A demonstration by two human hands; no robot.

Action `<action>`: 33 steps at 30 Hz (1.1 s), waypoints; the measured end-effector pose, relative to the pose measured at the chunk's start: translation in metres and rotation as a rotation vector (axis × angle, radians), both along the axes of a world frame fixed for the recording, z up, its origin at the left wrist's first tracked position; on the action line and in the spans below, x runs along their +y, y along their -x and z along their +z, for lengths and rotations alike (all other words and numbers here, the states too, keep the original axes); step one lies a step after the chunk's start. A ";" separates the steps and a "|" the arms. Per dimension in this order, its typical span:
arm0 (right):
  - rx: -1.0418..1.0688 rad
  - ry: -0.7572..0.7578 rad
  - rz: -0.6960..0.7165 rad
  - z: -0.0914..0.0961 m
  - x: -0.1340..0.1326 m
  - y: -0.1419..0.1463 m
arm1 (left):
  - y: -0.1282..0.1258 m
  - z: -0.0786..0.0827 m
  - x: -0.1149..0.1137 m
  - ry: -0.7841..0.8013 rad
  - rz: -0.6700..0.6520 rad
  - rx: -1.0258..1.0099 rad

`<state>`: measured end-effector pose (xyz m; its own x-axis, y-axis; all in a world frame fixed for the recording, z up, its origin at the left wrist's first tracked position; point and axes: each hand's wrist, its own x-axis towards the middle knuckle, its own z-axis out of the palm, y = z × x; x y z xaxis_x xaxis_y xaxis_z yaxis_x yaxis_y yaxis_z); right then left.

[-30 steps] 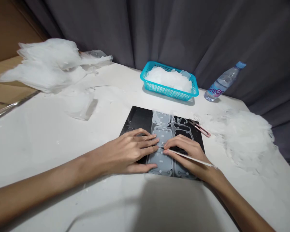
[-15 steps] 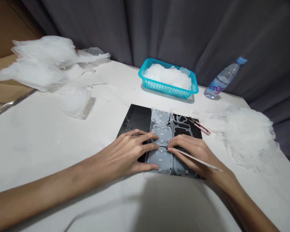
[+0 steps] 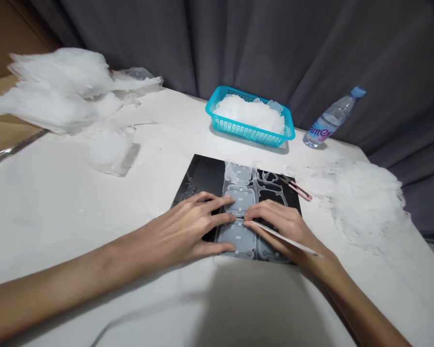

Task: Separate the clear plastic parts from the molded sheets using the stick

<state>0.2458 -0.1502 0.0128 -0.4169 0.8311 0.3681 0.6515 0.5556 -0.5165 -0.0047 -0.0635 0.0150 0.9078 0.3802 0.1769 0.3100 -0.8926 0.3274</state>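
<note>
A translucent moulded plastic sheet point(image 3: 239, 195) with rounded panels lies on a black board point(image 3: 206, 172). My left hand point(image 3: 198, 224) rests palm down, fingers spread, its fingertips pressing on the sheet's left side. In a pinch, my right hand point(image 3: 278, 226) holds a thin, pale stick-like tool point(image 3: 287, 239). Its tip is hidden at my fingers, beside the narrow dark gap between two panels and close to my left fingertips. Cut-out outlines point(image 3: 271, 188) show black board through them at the upper right of the sheet.
Pink-handled thread snips point(image 3: 299, 189) lie across the board's right edge. Behind stands a turquoise basket point(image 3: 253, 134) of translucent pieces, with a water bottle point(image 3: 331, 120) to its right. Plastic scraps point(image 3: 369, 202) are heaped at right; more clear plastic point(image 3: 65, 91) is piled at left.
My right hand has slid a little left along the gap, nearer my left fingertips. My left hand stays pressed on the sheet. The whole view has shifted slightly.
</note>
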 end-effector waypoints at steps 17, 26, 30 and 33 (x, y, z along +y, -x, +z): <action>-0.110 -0.241 0.008 -0.017 0.005 0.004 | 0.000 0.009 0.004 0.155 0.009 -0.026; -0.200 -0.259 -0.099 -0.019 0.007 0.010 | -0.005 0.002 0.007 0.091 0.353 -0.061; -0.197 -0.401 -0.118 -0.018 0.009 0.014 | -0.009 0.004 0.002 0.216 0.424 -0.066; -0.163 -0.459 -0.150 -0.017 0.008 0.017 | -0.014 0.006 -0.005 0.429 0.428 -0.110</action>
<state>0.2288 -0.1426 -0.0042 -0.3880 0.6542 0.6492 0.7933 0.5957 -0.1261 0.0089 -0.0681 0.0205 0.6439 0.7650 0.0113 0.5559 -0.4779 0.6801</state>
